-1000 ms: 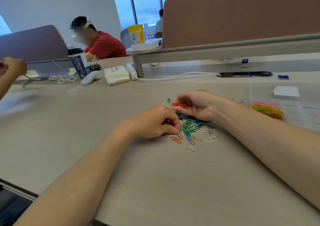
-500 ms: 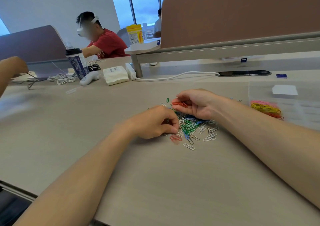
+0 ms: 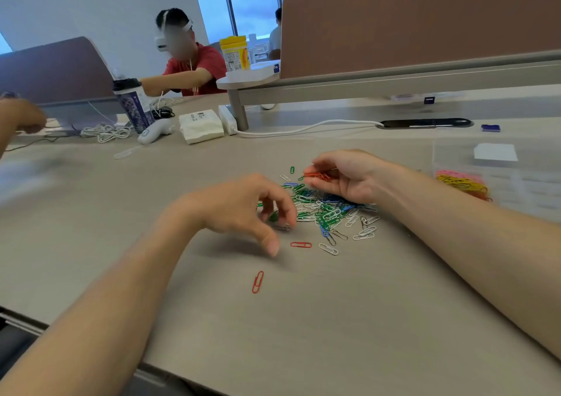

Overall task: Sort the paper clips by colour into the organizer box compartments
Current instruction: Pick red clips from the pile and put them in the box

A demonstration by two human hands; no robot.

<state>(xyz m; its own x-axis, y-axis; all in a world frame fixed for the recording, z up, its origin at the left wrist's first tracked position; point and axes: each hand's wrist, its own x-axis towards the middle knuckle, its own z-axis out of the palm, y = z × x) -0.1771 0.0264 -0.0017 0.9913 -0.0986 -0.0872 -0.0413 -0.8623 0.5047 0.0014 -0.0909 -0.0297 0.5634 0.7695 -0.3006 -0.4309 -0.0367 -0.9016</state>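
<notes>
Where the pale table [image 3: 303,335], with its fine matte wood grain, fills the lower half of the frame, a loose heap of paper clips [image 3: 328,212] lies just right of centre. The clips are thin wire loops of rounded oblong shape, coated green, blue and white. They are tangled over one another and thin out to scattered white ones at the heap's lower right.

Right hand [image 3: 349,177], at the upper edge of the heap: thumb and curled fingers pinch a small bundle of red clips [image 3: 317,176], which juts leftward from the fingertips.

Left hand [image 3: 239,210], at the left edge of the heap: fingers loosely curled downward, thumb pointing down and held apart from them. Whether the fingertips grip a clip cannot be told.

Two more red ones lie flat on bare table: a crosswise red clip [image 3: 300,245] just below the heap, and a lengthwise red clip [image 3: 257,282] nearer the bottom of the frame.

Organizer box [image 3: 528,183], at the right edge of the frame, well apart from the heap: clear glossy plastic with faint dividing walls. Its left part holds sorted clips [image 3: 461,181] in pink, yellow and orange masses; the walls between them are too blurred to trace.
</notes>
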